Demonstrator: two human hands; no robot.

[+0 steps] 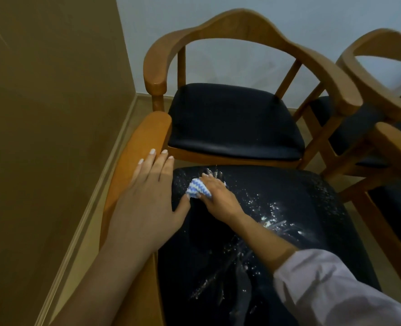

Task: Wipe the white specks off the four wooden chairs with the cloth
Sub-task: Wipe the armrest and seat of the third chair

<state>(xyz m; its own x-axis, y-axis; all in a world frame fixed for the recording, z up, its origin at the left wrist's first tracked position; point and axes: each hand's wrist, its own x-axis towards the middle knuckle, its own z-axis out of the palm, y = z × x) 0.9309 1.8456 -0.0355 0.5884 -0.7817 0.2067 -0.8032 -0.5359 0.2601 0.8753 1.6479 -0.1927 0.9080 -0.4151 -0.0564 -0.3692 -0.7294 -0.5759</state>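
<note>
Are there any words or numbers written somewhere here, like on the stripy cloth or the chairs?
None: no words, numbers or signs can be read anywhere.
The cloth in the right hand has only blue and white zigzag stripes, no writing.
The wooden chairs and their dark seats show no label or brand.
The walls are plain.

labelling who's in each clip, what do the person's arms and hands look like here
The left hand has a bare forearm, no sleeve in view; its nails are longish with pale polish. The right hand has a loose whitish sleeve ending partway up the forearm. No rings, watch or gloves show.
</note>
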